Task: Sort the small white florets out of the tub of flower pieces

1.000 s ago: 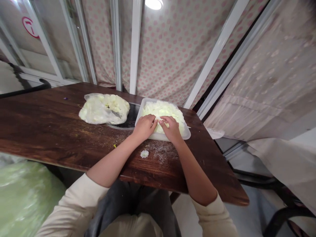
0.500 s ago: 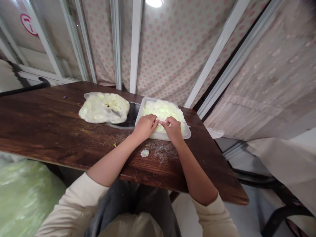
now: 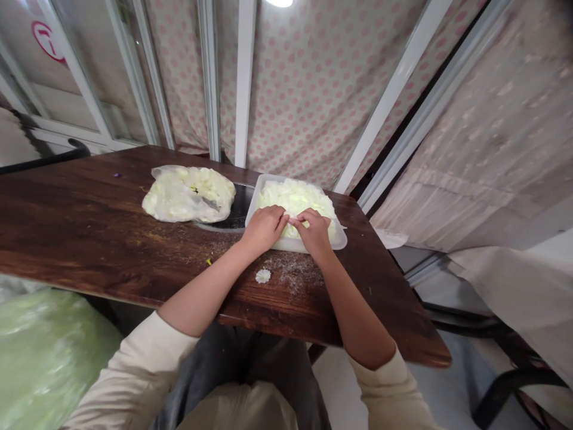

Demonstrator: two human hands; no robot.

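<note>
A translucent plastic tray (image 3: 341,241) on the dark wooden table holds a heap of thin, pale yellow-green and white pieces (image 3: 295,196), perhaps petals. Over its near edge, my left hand (image 3: 265,227) and my right hand (image 3: 314,232) meet, thumbs and fingers pinched close together. Whatever sits between the fingertips is too small to name; a whitish bit shows there. In front of the tray lies a small white, scallop-edged piece like a flower (image 3: 262,276). To the left, a clear plastic bag (image 3: 168,200) is filled with similar pale pieces.
Partly under the bag and tray is a dark, shiny round plate (image 3: 242,203). Whitish crumbs and a yellow scrap (image 3: 209,261) dot the wooden table (image 3: 89,227). A large green-filled plastic bag (image 3: 49,358) stands at lower left. Dotted curtains (image 3: 322,89) and white frames rise behind.
My hands stay together above the tray, with only slight finger movement. The view has shifted a little; the tray, bag and white piece have not moved on the table.
</note>
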